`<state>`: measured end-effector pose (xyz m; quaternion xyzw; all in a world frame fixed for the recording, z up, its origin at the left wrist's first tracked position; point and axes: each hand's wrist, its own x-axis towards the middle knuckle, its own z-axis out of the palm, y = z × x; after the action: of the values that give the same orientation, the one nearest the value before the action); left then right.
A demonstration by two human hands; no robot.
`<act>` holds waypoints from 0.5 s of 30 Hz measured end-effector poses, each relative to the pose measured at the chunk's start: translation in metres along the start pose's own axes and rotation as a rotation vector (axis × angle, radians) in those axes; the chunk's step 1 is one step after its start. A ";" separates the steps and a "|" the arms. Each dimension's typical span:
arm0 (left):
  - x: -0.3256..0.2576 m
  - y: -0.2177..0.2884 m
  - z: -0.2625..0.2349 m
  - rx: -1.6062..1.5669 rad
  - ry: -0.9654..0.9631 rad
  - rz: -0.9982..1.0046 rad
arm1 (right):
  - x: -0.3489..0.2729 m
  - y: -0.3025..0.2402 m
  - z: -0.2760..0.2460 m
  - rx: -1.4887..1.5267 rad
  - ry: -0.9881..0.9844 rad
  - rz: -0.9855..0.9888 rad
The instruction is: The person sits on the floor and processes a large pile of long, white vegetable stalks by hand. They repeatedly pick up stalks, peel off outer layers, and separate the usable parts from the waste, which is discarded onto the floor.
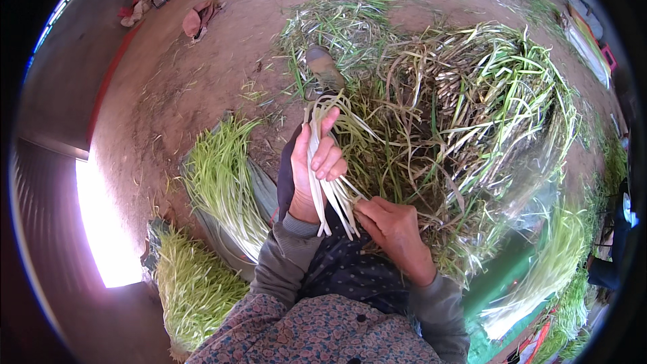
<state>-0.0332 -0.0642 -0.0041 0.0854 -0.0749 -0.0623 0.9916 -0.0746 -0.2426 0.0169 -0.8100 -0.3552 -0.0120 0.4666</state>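
Note:
My left hand [317, 165] is closed round a small bunch of long, pale stalks [322, 212] that look like garlic scapes. Their whitish ends hang below the palm, and their other ends loop over above the fingers. Just to the right, my right hand [397, 232] has its fingers pinched together at the lower part of the bunch, touching some of the stalks. Its fingertips are partly hidden. Under both hands is my lap in dark dotted cloth [350, 266].
A large heap of cut plants [465, 94] with brown stems and green leaves lies ahead right. Light green stalks [226, 175] are piled on a grey sheet at left, with another pile [192, 290] nearer. More stalks [539, 269] lie on green sheeting [502, 273] at right. My shoe [323, 67] is ahead.

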 end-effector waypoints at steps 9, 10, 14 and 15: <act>-0.003 0.010 -0.010 0.009 -0.004 0.015 | -0.063 0.050 -0.031 1.049 1.046 0.466; -0.003 0.009 -0.009 0.008 -0.005 0.010 | -0.063 0.054 -0.032 1.079 1.202 0.538; -0.003 0.004 -0.009 0.025 -0.006 -0.004 | -0.047 0.032 -0.008 0.732 0.686 0.457; -0.003 0.003 -0.009 0.026 0.001 -0.007 | -0.036 0.024 -0.003 0.522 0.543 0.356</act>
<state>-0.0345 -0.0592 -0.0125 0.0988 -0.0751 -0.0647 0.9902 -0.0865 -0.2724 -0.0125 -0.6806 -0.0646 -0.0540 0.7278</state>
